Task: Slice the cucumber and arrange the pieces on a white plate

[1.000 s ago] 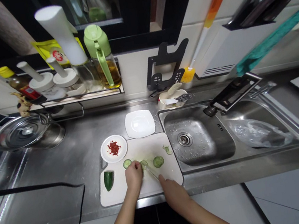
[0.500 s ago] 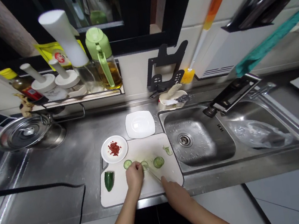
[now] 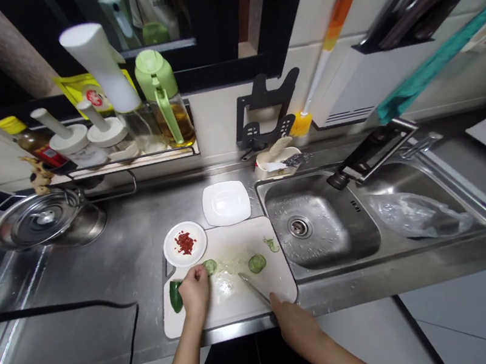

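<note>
On the white cutting board [image 3: 240, 308], my right hand [image 3: 295, 321] grips the handle of a knife [image 3: 255, 288], its blade lying low over the board and pointing up-left. My left hand [image 3: 196, 293] is closed in a pinch, its fingertips against the edge of some cucumber slices [image 3: 211, 266]; what is between the fingers is hidden. Another small stack of cucumber slices [image 3: 256, 263] lies right of the knife tip. A dark green vegetable piece [image 3: 175, 296] sits left of my left hand, partly covered by it. Green peel scraps [image 3: 271, 244] lie at the upper right.
A white plate with chopped red pieces [image 3: 185, 243] overlaps the board's upper left corner. Behind the board stands a square white dish [image 3: 226, 203]. The double sink [image 3: 323, 224] is on the right, a lidded pot [image 3: 46, 219] on the left. A black cable [image 3: 60, 307] crosses the counter.
My left hand has moved left, and the slice that was beside the knife now appears with the left-hand slice. The knife and my right hand have shifted slightly right and down.
</note>
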A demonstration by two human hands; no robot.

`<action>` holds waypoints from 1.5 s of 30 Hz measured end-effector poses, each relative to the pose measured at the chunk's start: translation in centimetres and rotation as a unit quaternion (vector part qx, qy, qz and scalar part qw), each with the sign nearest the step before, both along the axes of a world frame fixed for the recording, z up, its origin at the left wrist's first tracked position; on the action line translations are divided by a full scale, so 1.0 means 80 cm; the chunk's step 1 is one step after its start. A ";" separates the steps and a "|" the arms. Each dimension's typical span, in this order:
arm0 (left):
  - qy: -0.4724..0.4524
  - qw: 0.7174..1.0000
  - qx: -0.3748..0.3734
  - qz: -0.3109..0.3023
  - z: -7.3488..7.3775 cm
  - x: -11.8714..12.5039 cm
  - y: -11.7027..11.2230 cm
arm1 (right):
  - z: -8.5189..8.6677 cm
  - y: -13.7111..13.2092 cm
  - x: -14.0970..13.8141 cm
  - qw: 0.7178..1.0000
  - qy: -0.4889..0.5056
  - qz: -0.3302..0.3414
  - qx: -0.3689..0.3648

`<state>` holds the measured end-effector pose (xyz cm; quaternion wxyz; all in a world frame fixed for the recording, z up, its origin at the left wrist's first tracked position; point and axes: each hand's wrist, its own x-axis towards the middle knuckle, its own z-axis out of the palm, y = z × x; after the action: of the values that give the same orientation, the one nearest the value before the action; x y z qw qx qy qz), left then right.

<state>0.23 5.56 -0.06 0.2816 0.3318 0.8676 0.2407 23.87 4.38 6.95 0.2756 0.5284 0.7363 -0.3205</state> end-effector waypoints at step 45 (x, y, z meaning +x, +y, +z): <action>-0.067 0.947 -0.063 -0.308 -0.002 0.119 0.089 | -0.001 -0.007 -0.006 0.999 -0.016 -0.038 0.016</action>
<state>9.78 12.67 -0.24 0.4201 0.5474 0.7156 0.1087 23.37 3.83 6.86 0.2666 0.5653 0.7164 -0.3100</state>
